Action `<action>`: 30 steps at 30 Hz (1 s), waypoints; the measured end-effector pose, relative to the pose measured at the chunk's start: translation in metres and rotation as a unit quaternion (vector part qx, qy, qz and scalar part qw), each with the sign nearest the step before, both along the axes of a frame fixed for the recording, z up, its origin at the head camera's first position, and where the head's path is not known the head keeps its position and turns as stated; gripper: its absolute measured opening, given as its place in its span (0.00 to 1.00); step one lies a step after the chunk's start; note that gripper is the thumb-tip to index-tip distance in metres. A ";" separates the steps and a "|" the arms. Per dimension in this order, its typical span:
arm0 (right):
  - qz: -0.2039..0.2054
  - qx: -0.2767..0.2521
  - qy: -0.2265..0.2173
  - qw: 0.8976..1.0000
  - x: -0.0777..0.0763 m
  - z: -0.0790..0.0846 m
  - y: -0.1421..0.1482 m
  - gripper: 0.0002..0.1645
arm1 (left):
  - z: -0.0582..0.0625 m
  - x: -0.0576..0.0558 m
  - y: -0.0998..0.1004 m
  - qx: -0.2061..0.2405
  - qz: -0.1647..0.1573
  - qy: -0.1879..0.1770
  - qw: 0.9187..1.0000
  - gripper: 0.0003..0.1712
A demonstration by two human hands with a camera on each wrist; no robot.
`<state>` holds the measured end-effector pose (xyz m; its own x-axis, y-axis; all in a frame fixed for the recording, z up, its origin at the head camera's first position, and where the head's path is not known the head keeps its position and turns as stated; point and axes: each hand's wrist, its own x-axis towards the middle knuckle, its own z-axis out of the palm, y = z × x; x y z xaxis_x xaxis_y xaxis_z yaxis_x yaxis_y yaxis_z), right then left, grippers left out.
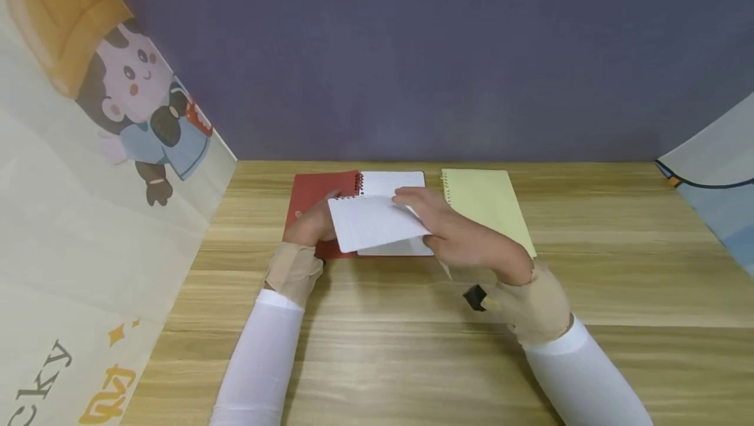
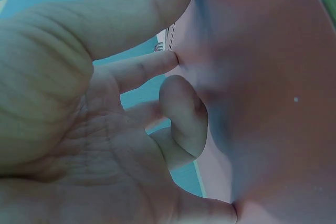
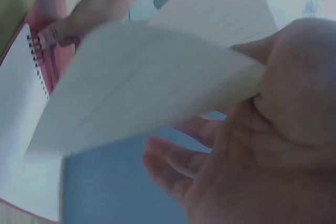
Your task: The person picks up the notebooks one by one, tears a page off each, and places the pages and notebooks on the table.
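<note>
R. hand [image 1: 465,233] of a person at a wood-grain tabletop [image 1: 383,341] pinches a white ruled sheet [image 1: 377,223] btwn. thumb & fingers, the page slanting across toward L. hand [image 1: 312,222], punched edge on that hand's side. L. hand grasps nothing: fingertips touch the red cover [image 1: 321,184] below it, one finger bent. Under the sheet, btwn. both hands, lie the white pp. [image 1: 400,180] of the same open spiral notebook [image 1: 377,182], its coil [image 1: 359,182] just R. of L. hand. A pale-yellow notepad [image 1: 485,200] sits beyond R. hand, partly hidden by it. Beige wraps [image 1: 292,272] circle both wrists, w/ white sleeves [image 1: 259,360] behind; cartoon-printed panel [image 1: 141,72] stands well L. of L. hand.
</note>
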<state>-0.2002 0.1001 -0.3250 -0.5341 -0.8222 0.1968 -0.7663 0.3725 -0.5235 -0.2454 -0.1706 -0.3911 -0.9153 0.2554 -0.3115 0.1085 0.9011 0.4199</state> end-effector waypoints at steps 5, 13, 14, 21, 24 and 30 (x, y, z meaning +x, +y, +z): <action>-0.020 0.127 0.108 0.986 0.034 -0.005 -0.013 0.46 | 0.000 0.000 -0.004 0.008 0.000 -0.004 1.000 0.42; -0.021 0.312 0.067 0.948 0.078 -0.043 -0.032 0.38 | -0.005 -0.004 -0.003 -0.029 0.025 -0.012 0.999 0.53; -0.019 0.319 0.062 0.945 0.081 -0.047 -0.034 0.39 | -0.006 -0.004 -0.003 -0.029 0.026 -0.011 0.999 0.53; -0.020 0.325 0.033 0.945 0.093 -0.065 -0.041 0.49 | -0.004 -0.001 -0.001 -0.028 0.030 -0.015 0.999 0.52; -0.017 0.326 0.027 0.945 0.095 -0.068 -0.043 0.53 | -0.003 -0.001 -0.001 -0.029 0.030 -0.014 0.999 0.52; -0.010 0.329 0.028 0.944 0.099 -0.069 -0.047 0.54 | -0.004 -0.002 -0.001 -0.035 0.028 -0.013 0.999 0.52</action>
